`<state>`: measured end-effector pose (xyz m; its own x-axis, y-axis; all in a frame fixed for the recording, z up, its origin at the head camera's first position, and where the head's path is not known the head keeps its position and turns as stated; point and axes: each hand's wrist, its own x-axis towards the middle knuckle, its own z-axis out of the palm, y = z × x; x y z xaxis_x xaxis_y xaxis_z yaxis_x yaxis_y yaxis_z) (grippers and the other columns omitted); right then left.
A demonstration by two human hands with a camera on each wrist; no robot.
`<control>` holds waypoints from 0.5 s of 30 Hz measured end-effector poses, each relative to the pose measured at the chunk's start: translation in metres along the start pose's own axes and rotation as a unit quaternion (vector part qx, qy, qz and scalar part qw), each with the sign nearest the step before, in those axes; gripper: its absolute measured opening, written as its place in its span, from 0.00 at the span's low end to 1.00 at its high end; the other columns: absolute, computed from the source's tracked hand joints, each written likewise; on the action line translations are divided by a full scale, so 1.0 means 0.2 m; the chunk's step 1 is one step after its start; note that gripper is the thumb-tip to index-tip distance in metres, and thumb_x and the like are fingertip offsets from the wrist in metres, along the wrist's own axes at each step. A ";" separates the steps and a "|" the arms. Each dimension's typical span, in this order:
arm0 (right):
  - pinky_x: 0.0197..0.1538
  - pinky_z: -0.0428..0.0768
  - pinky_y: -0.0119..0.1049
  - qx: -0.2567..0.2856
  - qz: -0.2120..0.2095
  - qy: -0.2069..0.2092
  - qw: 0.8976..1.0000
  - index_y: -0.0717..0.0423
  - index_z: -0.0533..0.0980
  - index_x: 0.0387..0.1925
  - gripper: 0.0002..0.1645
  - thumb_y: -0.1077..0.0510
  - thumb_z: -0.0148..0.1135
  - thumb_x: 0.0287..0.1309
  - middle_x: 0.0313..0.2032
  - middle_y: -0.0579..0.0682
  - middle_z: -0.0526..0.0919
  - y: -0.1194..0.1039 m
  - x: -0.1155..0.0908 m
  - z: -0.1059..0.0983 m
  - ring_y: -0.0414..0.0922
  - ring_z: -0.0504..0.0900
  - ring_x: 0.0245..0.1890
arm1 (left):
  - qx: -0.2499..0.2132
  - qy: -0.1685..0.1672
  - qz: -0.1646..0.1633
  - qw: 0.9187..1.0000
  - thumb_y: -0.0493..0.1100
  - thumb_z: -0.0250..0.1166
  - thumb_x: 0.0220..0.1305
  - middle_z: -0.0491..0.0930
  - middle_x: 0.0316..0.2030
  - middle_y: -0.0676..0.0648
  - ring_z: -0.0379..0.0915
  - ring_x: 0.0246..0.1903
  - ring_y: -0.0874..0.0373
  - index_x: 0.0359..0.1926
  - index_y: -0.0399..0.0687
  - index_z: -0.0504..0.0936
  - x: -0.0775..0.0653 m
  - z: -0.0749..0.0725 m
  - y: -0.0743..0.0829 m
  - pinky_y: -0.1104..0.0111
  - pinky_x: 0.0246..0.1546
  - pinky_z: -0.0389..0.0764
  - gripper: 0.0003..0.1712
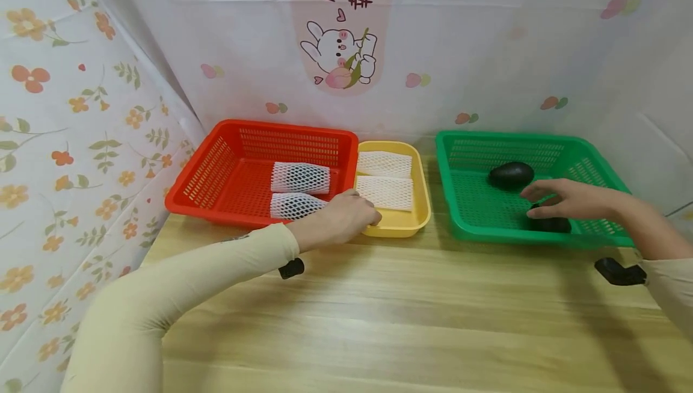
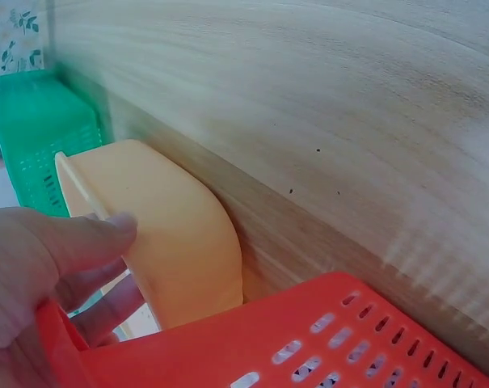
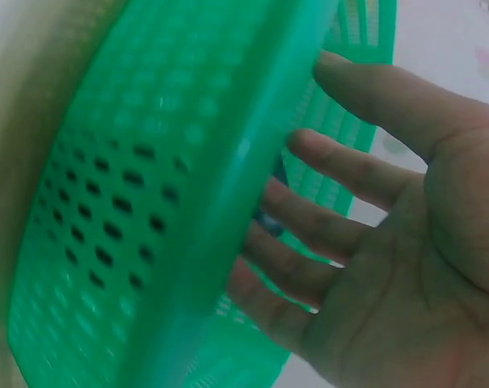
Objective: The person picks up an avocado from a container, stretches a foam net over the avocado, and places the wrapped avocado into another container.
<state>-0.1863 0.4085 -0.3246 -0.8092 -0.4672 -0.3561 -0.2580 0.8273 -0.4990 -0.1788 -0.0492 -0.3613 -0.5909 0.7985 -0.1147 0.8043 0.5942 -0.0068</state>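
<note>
While reaching across one worktop [image 1: 400, 327], hovers with the right hand [image 1: 565, 197], loose and wide, over one of two dark oval fruits [image 1: 512, 175] inside one green basket [image 1: 479, 203]. Stretches the left hand [image 1: 343, 219], with thumb and fingers parted, across the near right corner of one red basket [image 1: 246, 179] to one yellow basket [image 1: 397, 219] just beside, containing two flat white nets [image 1: 384, 192]. Cannot tell about fingertip contact with fruit or net. Shows two net-wrapped dark items [image 1: 300, 177] lying in the red basket.
</note>
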 end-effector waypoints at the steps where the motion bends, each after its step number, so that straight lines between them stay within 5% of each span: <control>1: 0.51 0.80 0.51 -0.002 0.004 -0.008 1.000 0.73 0.67 0.65 0.30 0.58 0.62 0.71 0.60 0.73 0.71 0.02 -0.01 -0.01 0.70 0.73 0.58 | 0.000 0.002 0.002 1.000 0.39 0.71 0.64 0.87 0.41 0.54 0.79 0.44 0.60 0.43 0.54 0.89 0.01 0.00 0.00 0.61 0.54 0.70 0.08; 15: 0.49 0.78 0.63 -0.022 -0.020 -0.002 1.000 0.74 0.67 0.64 0.32 0.61 0.66 0.66 0.58 0.75 0.73 0.07 -0.03 -0.09 0.75 0.71 0.57 | 0.004 0.009 0.002 1.000 0.39 0.71 0.64 0.86 0.38 0.55 0.78 0.41 0.60 0.36 0.54 0.86 0.00 0.01 0.01 0.61 0.53 0.71 0.04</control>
<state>-0.1943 0.4282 -0.3160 -0.7957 -0.5008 -0.3407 -0.3122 0.8211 -0.4778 -0.1776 -0.0491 -0.3634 -0.5894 0.8020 -0.0969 0.8066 0.5910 -0.0141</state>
